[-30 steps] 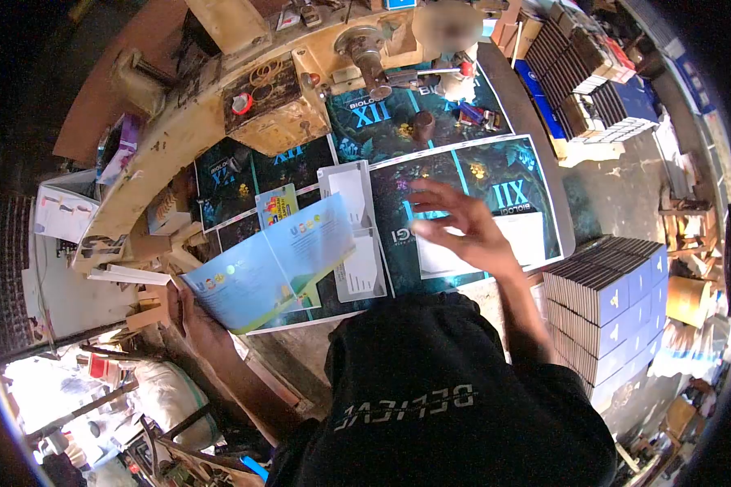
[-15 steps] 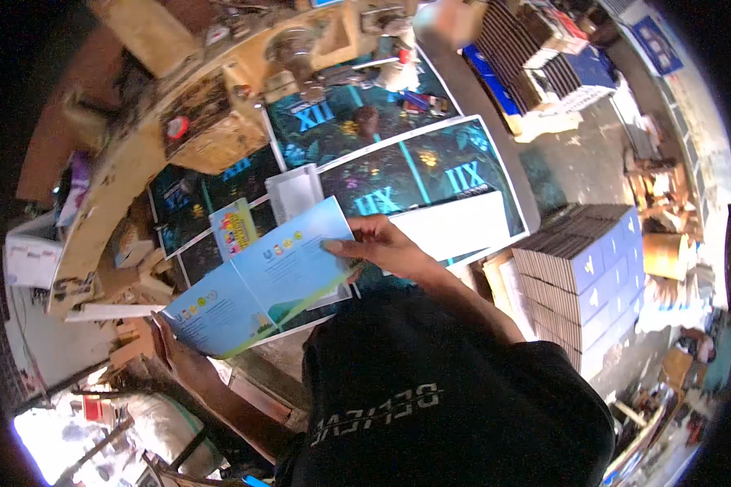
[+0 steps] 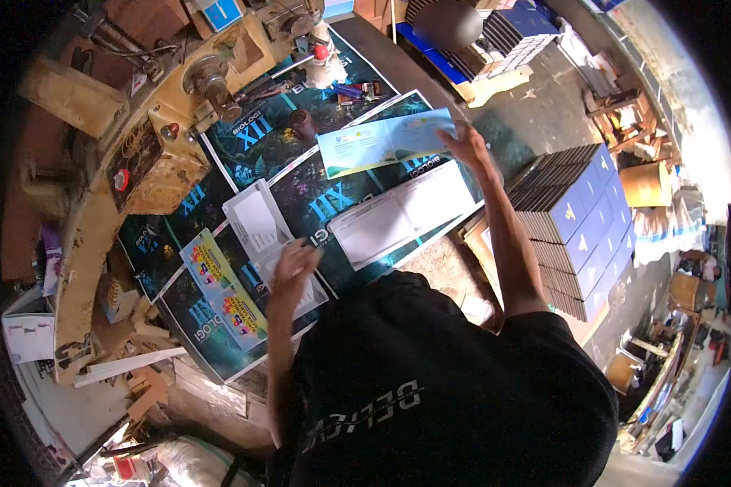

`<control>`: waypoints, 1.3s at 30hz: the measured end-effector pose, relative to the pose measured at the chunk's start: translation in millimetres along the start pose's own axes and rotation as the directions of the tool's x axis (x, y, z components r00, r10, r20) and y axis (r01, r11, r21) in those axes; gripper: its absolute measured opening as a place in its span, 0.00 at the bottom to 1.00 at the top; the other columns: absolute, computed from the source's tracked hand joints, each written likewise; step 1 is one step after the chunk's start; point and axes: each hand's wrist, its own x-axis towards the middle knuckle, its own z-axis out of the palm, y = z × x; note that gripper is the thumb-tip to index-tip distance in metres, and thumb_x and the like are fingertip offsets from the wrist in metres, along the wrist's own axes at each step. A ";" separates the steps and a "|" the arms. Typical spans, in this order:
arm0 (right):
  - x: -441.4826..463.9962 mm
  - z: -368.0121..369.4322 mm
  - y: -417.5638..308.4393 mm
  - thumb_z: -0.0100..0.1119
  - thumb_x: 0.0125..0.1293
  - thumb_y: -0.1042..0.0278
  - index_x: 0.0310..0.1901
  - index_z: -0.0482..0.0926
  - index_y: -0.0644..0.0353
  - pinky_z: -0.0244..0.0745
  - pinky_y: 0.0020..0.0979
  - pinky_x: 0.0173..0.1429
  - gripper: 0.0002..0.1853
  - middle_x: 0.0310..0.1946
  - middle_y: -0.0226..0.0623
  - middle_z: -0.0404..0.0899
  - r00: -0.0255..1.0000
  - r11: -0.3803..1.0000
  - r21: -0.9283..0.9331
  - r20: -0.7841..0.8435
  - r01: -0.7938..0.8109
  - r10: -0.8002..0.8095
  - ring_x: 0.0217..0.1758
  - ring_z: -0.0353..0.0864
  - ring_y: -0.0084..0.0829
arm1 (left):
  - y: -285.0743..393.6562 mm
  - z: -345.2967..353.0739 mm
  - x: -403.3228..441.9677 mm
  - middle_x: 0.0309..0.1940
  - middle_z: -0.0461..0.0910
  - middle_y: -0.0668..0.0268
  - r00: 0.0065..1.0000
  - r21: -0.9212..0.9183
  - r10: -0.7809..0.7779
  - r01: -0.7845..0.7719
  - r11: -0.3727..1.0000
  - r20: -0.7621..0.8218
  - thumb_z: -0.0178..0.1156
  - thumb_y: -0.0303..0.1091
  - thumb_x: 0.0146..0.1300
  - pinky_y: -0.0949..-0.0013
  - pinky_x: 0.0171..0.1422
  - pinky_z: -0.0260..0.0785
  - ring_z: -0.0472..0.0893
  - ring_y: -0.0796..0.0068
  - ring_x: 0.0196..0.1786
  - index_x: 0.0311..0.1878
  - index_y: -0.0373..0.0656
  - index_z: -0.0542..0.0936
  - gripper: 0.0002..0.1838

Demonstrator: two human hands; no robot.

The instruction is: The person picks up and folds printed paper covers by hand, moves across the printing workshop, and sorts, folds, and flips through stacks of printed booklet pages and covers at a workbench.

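Nearest us is the black shirt (image 3: 430, 390), with pale lettering across it. Just beyond, our left hand (image 3: 295, 266) is over the grey-white printed sheets (image 3: 256, 217); it is blurred, so we cannot tell how wide its fingers stand. To its left lies a yellow-and-blue sheet (image 3: 207, 264). To its right, a white paper (image 3: 410, 213) lies on the dark posters (image 3: 256, 134) marked BIOLOGI XII. Past that paper, our right hand (image 3: 465, 146) pinches the right end of a light-blue sheet (image 3: 357, 148), which is over the posters; we cannot tell whether it rests on them. Near its left end stands a small brown object (image 3: 302, 124). Stacked blue books (image 3: 581, 231) stand beyond our right forearm, and more books (image 3: 521, 26) sit farther off.
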 end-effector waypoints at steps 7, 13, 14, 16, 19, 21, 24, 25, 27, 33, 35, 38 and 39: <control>-103.2 8.6 33.6 0.63 0.61 0.56 0.62 0.58 0.78 0.76 0.47 0.47 0.38 0.44 0.61 0.78 0.936 0.845 -0.533 -0.269 0.051 -0.226 0.44 0.79 0.61 | -8.2 95.2 21.2 0.71 0.50 0.35 0.996 0.388 0.074 -0.051 0.920 -0.044 0.68 0.50 0.58 0.58 0.77 0.44 0.50 0.45 0.75 0.71 0.24 0.39 0.58; -135.3 24.0 29.9 0.63 0.60 0.48 0.60 0.67 0.69 0.75 0.44 0.51 0.36 0.43 0.58 0.79 0.905 0.877 -0.462 -0.416 -0.133 -0.082 0.44 0.80 0.54 | -18.4 85.2 36.8 0.69 0.55 0.40 0.999 0.014 0.040 -0.039 0.999 -0.020 0.66 0.47 0.60 0.59 0.73 0.55 0.61 0.53 0.71 0.72 0.26 0.32 0.59; -135.6 15.1 19.3 0.65 0.58 0.47 0.53 0.74 0.70 0.76 0.41 0.49 0.32 0.39 0.56 0.81 0.910 0.885 -0.403 -0.410 -0.234 0.054 0.41 0.82 0.50 | -11.5 79.3 36.7 0.64 0.63 0.43 0.997 0.096 -0.005 0.012 0.995 -0.073 0.67 0.45 0.59 0.60 0.64 0.66 0.69 0.59 0.65 0.73 0.30 0.37 0.56; -132.5 -8.8 22.3 0.66 0.57 0.47 0.41 0.82 0.69 0.76 0.34 0.45 0.27 0.34 0.46 0.83 0.954 0.893 -0.350 -0.204 -0.282 0.221 0.39 0.83 0.36 | -33.2 67.6 53.0 0.54 0.74 0.49 0.995 0.059 0.011 -0.005 0.998 -0.100 0.69 0.38 0.57 0.65 0.55 0.72 0.77 0.63 0.55 0.68 0.31 0.53 0.44; -131.1 -22.0 45.0 0.69 0.54 0.47 0.43 0.80 0.70 0.76 0.34 0.42 0.29 0.33 0.44 0.84 0.966 0.904 -0.345 -0.122 -0.255 0.226 0.37 0.82 0.35 | -49.9 51.5 67.3 0.54 0.73 0.56 0.998 -0.048 0.023 -0.021 0.999 0.052 0.68 0.35 0.58 0.66 0.57 0.70 0.76 0.69 0.52 0.66 0.37 0.60 0.37; -139.2 -25.4 44.9 0.71 0.52 0.47 0.49 0.78 0.71 0.76 0.36 0.41 0.34 0.35 0.46 0.84 0.974 0.894 -0.387 -0.121 -0.225 0.192 0.36 0.82 0.36 | -56.1 46.8 68.5 0.51 0.74 0.57 0.999 0.217 0.044 -0.044 0.975 0.007 0.69 0.33 0.56 0.67 0.54 0.72 0.76 0.69 0.51 0.61 0.37 0.66 0.32; -146.0 -35.8 41.8 0.74 0.50 0.49 0.48 0.78 0.74 0.76 0.34 0.40 0.34 0.35 0.44 0.83 0.955 0.952 -0.098 -0.097 -0.290 0.281 0.36 0.82 0.34 | -55.5 44.1 69.4 0.47 0.76 0.56 0.966 0.305 0.260 -0.248 0.919 0.002 0.71 0.31 0.51 0.65 0.50 0.74 0.78 0.67 0.49 0.54 0.35 0.69 0.28; -146.5 -34.9 42.3 0.75 0.50 0.52 0.48 0.78 0.73 0.77 0.31 0.41 0.33 0.36 0.42 0.83 0.928 0.930 0.041 -0.057 -0.366 0.368 0.36 0.82 0.32 | -55.2 44.5 68.1 0.45 0.77 0.55 0.943 0.329 0.333 -0.315 0.890 0.001 0.73 0.31 0.48 0.63 0.51 0.74 0.80 0.66 0.46 0.50 0.36 0.70 0.28; -147.2 -40.3 27.9 0.75 0.51 0.56 0.49 0.78 0.72 0.77 0.30 0.41 0.30 0.38 0.41 0.84 0.936 0.935 -0.129 0.081 -0.332 0.343 0.36 0.82 0.31 | -55.6 42.1 69.9 0.43 0.78 0.56 0.933 0.364 0.359 -0.336 0.869 0.006 0.74 0.30 0.46 0.65 0.49 0.73 0.81 0.65 0.45 0.50 0.37 0.67 0.30; -162.3 -31.8 -40.4 0.71 0.57 0.68 0.42 0.84 0.67 0.75 0.27 0.45 0.14 0.36 0.34 0.85 0.981 0.987 0.068 0.138 -0.145 0.134 0.37 0.81 0.25 | 26.5 29.2 30.3 0.36 0.83 0.60 0.903 0.236 0.414 -0.429 0.872 0.112 0.68 0.22 0.53 0.70 0.43 0.73 0.82 0.74 0.39 0.61 0.43 0.68 0.31; -165.1 -34.8 -44.2 0.69 0.58 0.70 0.40 0.85 0.67 0.75 0.26 0.47 0.11 0.34 0.32 0.85 0.984 0.992 0.057 0.142 -0.116 0.106 0.38 0.81 0.24 | 55.9 26.6 15.0 0.36 0.83 0.63 0.821 0.302 0.565 -0.560 0.771 0.080 0.64 0.22 0.54 0.70 0.47 0.72 0.82 0.72 0.39 0.49 0.42 0.81 0.17; -162.5 -36.3 -27.6 0.67 0.59 0.75 0.52 0.80 0.69 0.73 0.31 0.58 0.18 0.49 0.38 0.83 0.964 0.991 0.134 0.267 -0.028 -0.009 0.50 0.80 0.28 | 53.3 11.9 23.0 0.43 0.84 0.62 0.803 0.449 0.577 -0.575 0.684 0.150 0.64 0.19 0.52 0.68 0.56 0.72 0.82 0.70 0.49 0.43 0.41 0.82 0.14; -162.7 -34.0 -12.3 0.67 0.59 0.75 0.52 0.80 0.69 0.73 0.31 0.58 0.18 0.49 0.38 0.83 0.962 0.991 0.131 0.274 -0.030 -0.007 0.50 0.80 0.28 | 41.9 12.0 28.0 0.43 0.84 0.62 0.805 0.449 0.575 -0.571 0.688 0.143 0.64 0.19 0.52 0.68 0.56 0.72 0.82 0.70 0.49 0.43 0.41 0.82 0.14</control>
